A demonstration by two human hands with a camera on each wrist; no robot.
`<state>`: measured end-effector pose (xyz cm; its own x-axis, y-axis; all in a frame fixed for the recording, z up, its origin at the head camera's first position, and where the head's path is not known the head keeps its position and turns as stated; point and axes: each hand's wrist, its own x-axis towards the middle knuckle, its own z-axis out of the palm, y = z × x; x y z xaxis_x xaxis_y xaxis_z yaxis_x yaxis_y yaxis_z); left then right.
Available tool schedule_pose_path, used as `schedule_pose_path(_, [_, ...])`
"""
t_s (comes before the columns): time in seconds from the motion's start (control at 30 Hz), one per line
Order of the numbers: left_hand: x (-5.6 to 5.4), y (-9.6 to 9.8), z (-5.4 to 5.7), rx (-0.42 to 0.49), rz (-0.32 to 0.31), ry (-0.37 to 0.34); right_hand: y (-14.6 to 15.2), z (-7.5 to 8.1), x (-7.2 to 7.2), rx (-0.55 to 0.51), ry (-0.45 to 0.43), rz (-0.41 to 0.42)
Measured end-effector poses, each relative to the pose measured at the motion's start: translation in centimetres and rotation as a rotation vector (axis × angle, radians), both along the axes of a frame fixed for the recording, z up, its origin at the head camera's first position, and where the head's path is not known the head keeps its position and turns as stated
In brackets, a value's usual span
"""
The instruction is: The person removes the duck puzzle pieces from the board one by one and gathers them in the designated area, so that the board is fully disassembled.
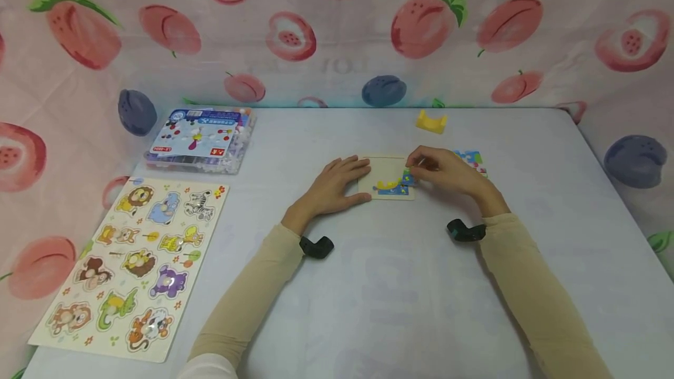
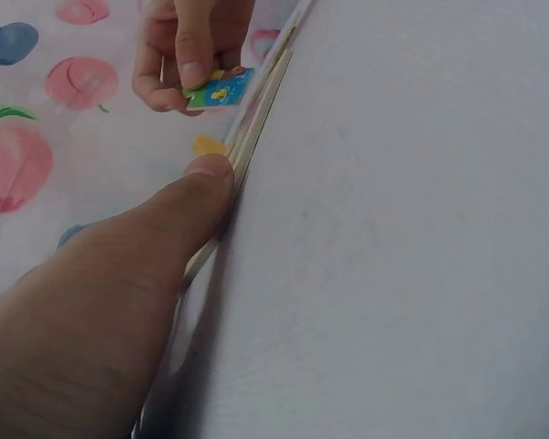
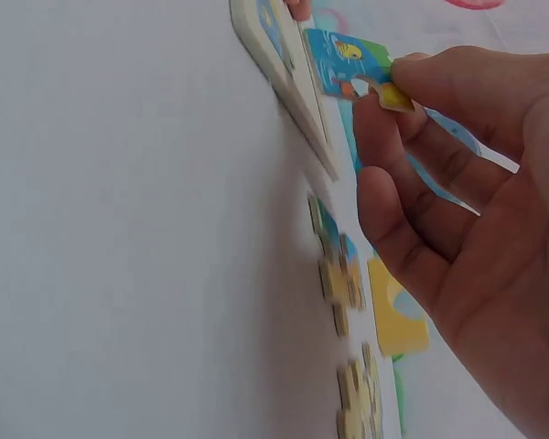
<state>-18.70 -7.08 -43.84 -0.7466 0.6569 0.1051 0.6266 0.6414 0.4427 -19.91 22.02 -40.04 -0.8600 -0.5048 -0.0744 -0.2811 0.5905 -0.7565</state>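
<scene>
A small wooden puzzle board (image 1: pixel 384 166) with a raised rim lies on the table, some blue and yellow pieces fitted along its near side. My left hand (image 1: pixel 339 185) rests at the board's left edge with fingers spread; in the left wrist view its thumb (image 2: pixel 206 178) presses against the rim. Between thumb and fingertips my right hand (image 1: pixel 442 171) pinches a puzzle piece (image 3: pixel 352 64), blue and green with a yellow corner and a small yellow figure. That piece is held tilted just above the board's right side. Loose puzzle pieces (image 1: pixel 472 161) lie beyond the right hand, partly hidden by it.
A yellow crown-shaped piece (image 1: pixel 431 122) stands near the table's back edge. At the left are a clear plastic case (image 1: pixel 200 140) with a printed blue label and a large animal peg puzzle (image 1: pixel 131 268). A fruit-patterned curtain (image 1: pixel 337 34) hangs behind the table.
</scene>
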Motion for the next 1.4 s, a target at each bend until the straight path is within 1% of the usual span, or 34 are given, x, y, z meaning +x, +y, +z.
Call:
schedule_pose_path(0.13, [0.1,-0.1,-0.1,0.008,0.001,-0.006,0.7,0.0,0.2,0.019,-0.012,-0.019])
schedule_pose_path(0.27, [0.1,-0.2,-0.2,0.032,0.002,-0.010,1.3,-0.1,0.5,0.016,-0.039,-0.040])
schedule_pose_path(0.47, [0.0,-0.3,-0.2,0.083,-0.011,0.004,1.9,0.0,1.2,0.016,-0.046,-0.057])
schedule_pose_path(0.5, [-0.1,-0.3,-0.2,0.095,-0.015,0.009,1.9,0.2,1.4,0.018,-0.050,-0.063])
schedule_pose_path(0.67, [-0.3,-0.4,-0.4,0.147,-0.035,0.023,1.5,2.4,3.1,0.039,-0.063,-0.077])
schedule_pose_path(0.73, [-0.3,-0.3,-0.5,0.167,-0.042,0.025,1.4,2.9,3.5,0.057,-0.060,-0.080])
schedule_pose_path(0.77, [-0.3,-0.3,-0.6,0.175,-0.044,0.025,1.6,2.8,3.5,0.065,-0.054,-0.081])
schedule_pose_path(0.9, [-0.3,-0.3,-0.6,0.193,-0.047,0.029,2.5,1.3,3.1,0.087,-0.040,-0.088])
schedule_pose_path(1.03, [-0.2,-0.3,-0.6,0.205,-0.047,0.030,3.4,0.2,2.6,0.078,-0.044,-0.062])
schedule_pose_path(1.13, [-0.2,-0.2,-0.6,0.208,-0.044,0.027,3.8,0.0,2.4,0.067,-0.054,-0.029])
schedule_pose_path(1.23, [-0.3,-0.2,-0.5,0.205,-0.044,0.027,4.0,-0.1,2.3,0.078,-0.029,0.003])
schedule_pose_path(1.4, [-0.4,-0.2,-0.5,0.197,-0.047,0.035,4.2,-0.3,2.3,0.101,0.026,0.006])
